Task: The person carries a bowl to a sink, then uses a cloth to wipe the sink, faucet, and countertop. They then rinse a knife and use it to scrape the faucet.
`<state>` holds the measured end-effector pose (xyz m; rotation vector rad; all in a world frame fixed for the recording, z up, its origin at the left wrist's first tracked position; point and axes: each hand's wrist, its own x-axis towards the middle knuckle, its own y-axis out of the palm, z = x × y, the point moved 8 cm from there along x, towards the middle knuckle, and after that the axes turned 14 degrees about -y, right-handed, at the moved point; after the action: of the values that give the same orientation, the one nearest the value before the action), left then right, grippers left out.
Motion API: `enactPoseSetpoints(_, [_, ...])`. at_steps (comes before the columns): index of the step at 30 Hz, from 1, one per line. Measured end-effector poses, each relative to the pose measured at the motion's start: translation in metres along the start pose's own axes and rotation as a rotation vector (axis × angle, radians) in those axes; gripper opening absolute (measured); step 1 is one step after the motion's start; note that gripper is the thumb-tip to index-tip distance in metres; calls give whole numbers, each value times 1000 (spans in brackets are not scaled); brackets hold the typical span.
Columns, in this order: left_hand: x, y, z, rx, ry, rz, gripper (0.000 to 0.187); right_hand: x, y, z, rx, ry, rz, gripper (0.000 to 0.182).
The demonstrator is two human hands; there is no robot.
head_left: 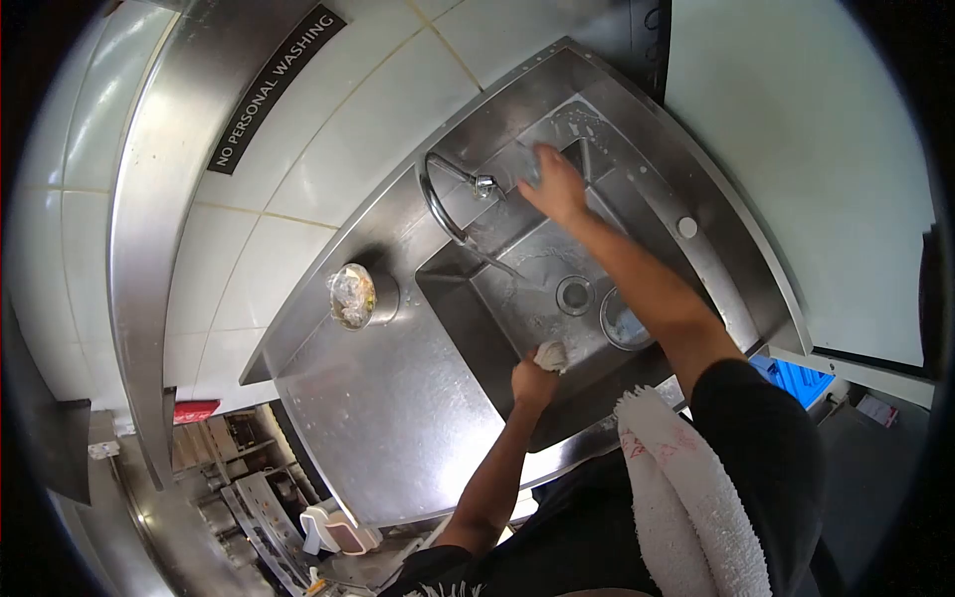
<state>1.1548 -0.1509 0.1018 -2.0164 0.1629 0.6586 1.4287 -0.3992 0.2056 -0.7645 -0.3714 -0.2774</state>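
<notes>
My left hand [534, 382] is closed around a crumpled whitish cloth or pad [551, 356] low over the near side of the steel sink [460, 333]. My right hand [559, 187] reaches over the sink's far right corner, to the right of the tap [438, 204]. Its fingers are smeared by motion, with a pale see-through patch beside the fingertips; I cannot tell whether it holds anything. Water runs from the curved spout toward the drain [575, 296]. A round, clear-looking bowl [625, 320] lies in the basin, partly hidden by my right forearm.
A metal container [382, 298] with clear plastic and food scraps in it stands on the steel drainboard [383, 413], left of the tap. A small white round object [687, 228] sits on the right ledge. A white towel [686, 488] hangs over my front. Tiled wall lies behind the sink.
</notes>
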Motion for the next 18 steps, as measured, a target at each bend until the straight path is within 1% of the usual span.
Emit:
enactPoseSetpoints(1, [4, -4, 9, -62, 26, -25, 44, -34, -5, -7, 18, 7, -20, 70])
enactPoseSetpoints(3, [11, -18, 14, -151, 52, -61, 41, -98, 0, -31, 9, 30, 51, 72])
enactPoseSetpoints(5, [14, -34, 12, -193, 49, -74, 37, -152, 23, -75, 22, 120, 206, 72])
enactPoseSetpoints(8, [42, -27, 25, -266, -20, -34, 38, -211, 53, -153, -27, 326, 375, 74])
enactPoseSetpoints(9, [50, -23, 28, -297, -37, -23, 38, -223, 58, -169, -64, 339, 443, 77])
enactPoseSetpoints(10, [46, -33, 9, -246, 44, -123, 40, -228, 63, -184, -99, 347, 513, 79])
enactPoseSetpoints(11, [51, -31, 4, -245, 49, -108, 40, -235, 69, -197, -131, 353, 586, 81])
enactPoseSetpoints(13, [57, -22, 0, -249, 54, -80, 39, -237, 66, -212, -117, 358, 537, 85])
enactPoseSetpoints(14, [57, -17, -3, -248, 86, -60, 39, -244, 64, -214, -111, 359, 517, 87])
enactPoseSetpoints(16, [60, -1, -9, -258, 159, -28, 38, -254, 54, -214, -195, 359, 469, 79])
enactPoseSetpoints(18, [67, 10, -7, -376, 180, -57, 31, -262, 48, -217, -278, 384, 416, 73])
